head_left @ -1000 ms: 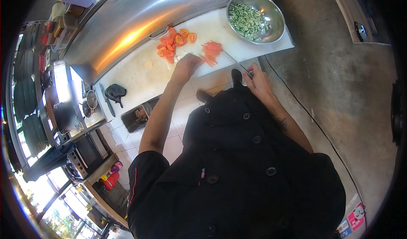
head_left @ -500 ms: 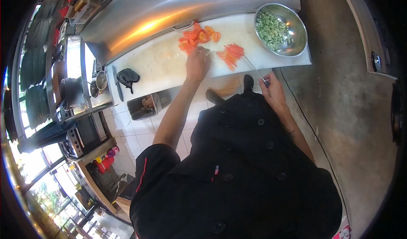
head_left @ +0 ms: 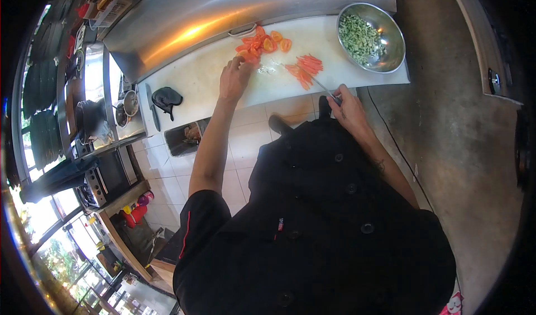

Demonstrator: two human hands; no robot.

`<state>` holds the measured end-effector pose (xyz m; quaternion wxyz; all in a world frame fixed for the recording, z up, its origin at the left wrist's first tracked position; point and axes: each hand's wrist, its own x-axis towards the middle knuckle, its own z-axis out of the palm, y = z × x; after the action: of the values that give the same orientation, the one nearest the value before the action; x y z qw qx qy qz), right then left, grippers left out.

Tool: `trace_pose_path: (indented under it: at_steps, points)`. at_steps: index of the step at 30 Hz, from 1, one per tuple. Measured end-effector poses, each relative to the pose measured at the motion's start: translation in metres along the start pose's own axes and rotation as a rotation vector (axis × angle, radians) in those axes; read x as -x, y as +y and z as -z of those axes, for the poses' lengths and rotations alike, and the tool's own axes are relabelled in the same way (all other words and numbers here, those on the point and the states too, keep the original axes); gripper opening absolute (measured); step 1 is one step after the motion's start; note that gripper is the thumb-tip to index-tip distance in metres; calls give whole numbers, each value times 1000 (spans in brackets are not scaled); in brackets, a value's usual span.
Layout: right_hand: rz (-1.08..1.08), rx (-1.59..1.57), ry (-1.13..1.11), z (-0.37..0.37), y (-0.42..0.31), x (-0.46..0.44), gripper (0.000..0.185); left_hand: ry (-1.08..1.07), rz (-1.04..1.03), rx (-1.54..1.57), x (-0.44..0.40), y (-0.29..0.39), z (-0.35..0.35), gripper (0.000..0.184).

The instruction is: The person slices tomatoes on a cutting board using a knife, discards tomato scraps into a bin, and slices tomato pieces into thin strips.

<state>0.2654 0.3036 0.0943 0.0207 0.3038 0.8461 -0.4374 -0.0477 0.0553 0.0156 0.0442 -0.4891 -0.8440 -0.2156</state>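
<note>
My left hand [head_left: 234,79] is at the near-left edge of a pile of cut tomatoes [head_left: 260,40]. Its fingers are curled around a tomato piece [head_left: 249,57], though the fingertips partly hide the grip. My right hand [head_left: 348,110] is closed round the handle of a knife [head_left: 320,84] at the board's front edge. The blade's tip end lies against a small heap of thin tomato strips [head_left: 307,68]. Both tomato groups rest on a long white cutting board [head_left: 204,75], with wet bits between them.
A steel bowl [head_left: 392,47] of chopped green vegetable stands on the board's right end. Toward the left end are a black, glossy object [head_left: 166,99] and another knife [head_left: 154,114]. Below the board sits a waste bin [head_left: 177,143]. A steel wall [head_left: 190,24] runs behind.
My left hand has moved left to the edge of the tomato pile. My right hand has shifted up and left with the knife, toward the strips.
</note>
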Motion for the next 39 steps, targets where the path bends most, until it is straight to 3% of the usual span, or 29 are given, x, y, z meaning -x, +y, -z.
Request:
trace_pose_path:
  at_steps: [8, 12, 14, 17, 20, 24, 32, 39]
  points:
    - [110, 41, -77, -18, -18, -14, 30, -96, -132, 59, 17, 4, -4, 16]
    - [105, 59, -108, -31, -20, -17, 29, -102, -74, 223, 34, 17, 6, 18]
    - [240, 103, -63, -41, -20, -20, 23, -141, -103, 217, 38, 20, 8, 17]
    - [267, 221, -154, -58, -17, -32, 22, -133, -148, 229, 41, 28, 7, 16]
    - [99, 245, -235, -81, -20, -47, 21, -215, -100, 133, 40, 36, 2, 18]
    - [179, 377, -261, -80, -45, -47, 20, -91, -90, 192, 42, 46, -8, 23]
    - [262, 424, -283, -78, -47, -49, 14, -211, -65, 294, 38, 42, -6, 23]
    - [255, 351, -289, -100, -44, -51, 13, -193, -71, 327, 43, 39, -11, 24]
